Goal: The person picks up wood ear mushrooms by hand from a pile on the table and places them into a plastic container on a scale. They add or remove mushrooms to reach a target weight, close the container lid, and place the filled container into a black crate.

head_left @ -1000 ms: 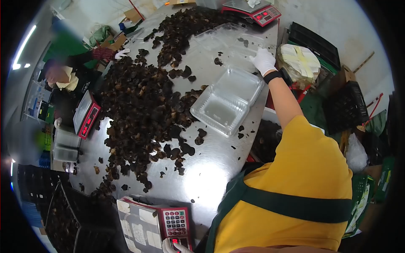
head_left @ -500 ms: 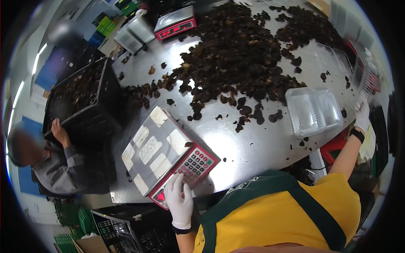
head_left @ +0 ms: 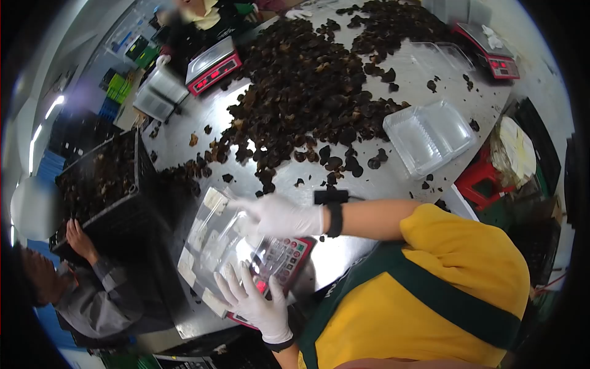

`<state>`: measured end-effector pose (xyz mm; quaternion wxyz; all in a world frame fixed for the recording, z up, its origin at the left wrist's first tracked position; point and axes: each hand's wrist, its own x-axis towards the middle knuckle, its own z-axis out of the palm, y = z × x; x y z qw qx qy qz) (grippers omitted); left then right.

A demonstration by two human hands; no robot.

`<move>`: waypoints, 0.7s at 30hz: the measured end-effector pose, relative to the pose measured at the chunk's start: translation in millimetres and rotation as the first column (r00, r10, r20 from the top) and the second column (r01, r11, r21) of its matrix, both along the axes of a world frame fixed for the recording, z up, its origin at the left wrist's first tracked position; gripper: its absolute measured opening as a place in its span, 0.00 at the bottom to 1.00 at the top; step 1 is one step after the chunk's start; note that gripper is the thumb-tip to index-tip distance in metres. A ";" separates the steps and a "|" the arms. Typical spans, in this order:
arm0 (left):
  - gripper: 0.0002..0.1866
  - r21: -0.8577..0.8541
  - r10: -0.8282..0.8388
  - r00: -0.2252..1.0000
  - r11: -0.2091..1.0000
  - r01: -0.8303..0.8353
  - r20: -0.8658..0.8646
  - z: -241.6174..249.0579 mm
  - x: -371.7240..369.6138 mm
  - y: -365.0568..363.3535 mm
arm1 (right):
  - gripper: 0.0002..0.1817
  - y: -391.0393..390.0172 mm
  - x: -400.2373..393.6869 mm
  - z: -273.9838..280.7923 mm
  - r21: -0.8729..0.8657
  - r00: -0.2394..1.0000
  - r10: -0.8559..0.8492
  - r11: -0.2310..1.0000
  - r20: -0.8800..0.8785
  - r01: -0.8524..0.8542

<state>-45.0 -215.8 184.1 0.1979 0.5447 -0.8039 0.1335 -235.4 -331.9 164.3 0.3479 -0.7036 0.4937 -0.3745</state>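
Observation:
My right hand (head_left: 276,215), in a white glove with a black wristband, reaches across to the left and grips a clear plastic clamshell container (head_left: 215,237). It holds the container over the platform of a red-keypad scale (head_left: 284,255) at the table's near edge. Just below the scale, my left hand (head_left: 252,298), also gloved, has its fingers spread, with the fingertips at the container's near edge and the keypad. A large heap of dark dried fungus (head_left: 307,92) covers the steel table (head_left: 369,184) beyond.
An open empty clamshell (head_left: 430,135) lies on the table at right. Two more scales (head_left: 212,64) (head_left: 491,55) stand at the far side. At left another person's hand (head_left: 77,237) holds a black crate (head_left: 101,184) of fungus. A red stool (head_left: 485,184) is at right.
My right hand has swung from the table's right edge over to the scale, now carrying a clear container. My left hand has slid off the keypad and spread its fingers. The view has turned.

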 end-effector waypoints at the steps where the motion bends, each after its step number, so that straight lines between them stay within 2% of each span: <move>1: 0.28 0.073 0.020 1.000 0.997 -0.020 0.000 -5.8 8.7 -5.4 | 0.28 -4.5 17.1 -13.3 -0.098 1.000 0.029 0.995 0.004 -0.028; 2: 0.23 0.116 0.042 0.999 0.993 -0.039 -0.025 -18.8 20.7 -11.2 | 0.28 -7.9 24.3 -17.5 -0.118 0.997 0.066 0.991 0.034 -0.061; 3: 0.20 0.188 0.086 0.980 0.981 -0.052 -0.177 -30.4 30.3 -12.9 | 0.28 -13.3 26.7 -21.1 -0.141 0.992 0.106 0.985 0.062 -0.096; 4: 0.19 0.154 0.081 0.980 0.987 -0.053 -0.184 -33.2 36.9 -12.0 | 0.28 -19.9 18.0 -16.1 -0.151 0.994 0.092 0.985 0.061 -0.082; 6: 0.18 0.115 0.070 0.979 0.992 -0.048 -0.193 -30.9 40.4 -14.1 | 0.27 -34.1 -11.4 -3.1 -0.017 1.000 -0.001 1.000 0.019 0.001; 7: 0.18 0.138 0.098 0.980 0.988 -0.074 -0.173 -26.3 39.2 -13.6 | 0.27 -62.1 -22.6 -40.0 -0.260 0.989 -0.138 0.955 0.046 0.145; 8: 0.18 0.160 0.130 0.980 0.982 -0.105 -0.154 -22.1 37.6 -15.0 | 0.27 -77.3 -53.0 -37.1 -0.229 0.980 -0.186 0.959 -0.066 0.167; 9: 0.18 0.153 0.131 0.979 0.982 -0.106 -0.157 -17.9 36.2 -18.1 | 0.26 -91.1 -81.2 -31.2 -0.208 0.926 -0.282 0.950 -0.251 0.233; 11: 0.19 0.180 0.143 0.985 0.976 -0.125 -0.093 -11.1 33.7 -25.3 | 0.31 -122.4 -129.9 -59.2 -0.337 0.734 -0.523 0.849 -0.434 0.406; 12: 0.20 0.191 0.147 0.964 0.976 -0.105 -0.221 -18.8 36.4 -31.9 | 0.36 -137.2 -153.0 -69.9 -0.316 0.671 -0.556 0.831 -0.491 0.457; 13: 0.20 0.185 0.145 0.965 0.977 -0.106 -0.217 -15.9 36.5 -38.1 | 0.40 -148.9 -172.1 -78.1 -0.332 0.645 -0.569 0.822 -0.509 0.463; 15: 0.21 0.272 0.154 0.987 0.953 -0.137 -0.043 -6.9 35.0 -48.9 | 0.45 -167.7 -189.1 -82.1 -0.351 0.580 -0.592 0.803 -0.559 0.481; 16: 0.21 0.269 0.154 0.988 0.953 -0.140 -0.033 -3.7 32.6 -51.9 | 0.45 -176.4 -193.0 -80.8 -0.347 0.587 -0.593 0.803 -0.551 0.485; 18: 0.22 0.283 0.167 0.986 0.946 -0.160 0.002 0.9 26.6 -58.0 | 0.47 -197.4 -195.3 -78.3 -0.205 0.650 -0.502 0.853 -0.570 0.479; 19: 0.22 0.278 0.168 0.986 0.946 -0.165 0.013 1.7 23.9 -58.7 | 0.46 -205.7 -192.0 -76.9 -0.196 0.660 -0.478 0.868 -0.580 0.457; 21: 0.22 0.097 0.125 0.988 0.989 -0.115 -0.096 -0.1 15.8 -54.3 | 0.44 -217.9 -184.2 -76.1 -0.168 0.696 -0.379 0.920 -0.609 0.354</move>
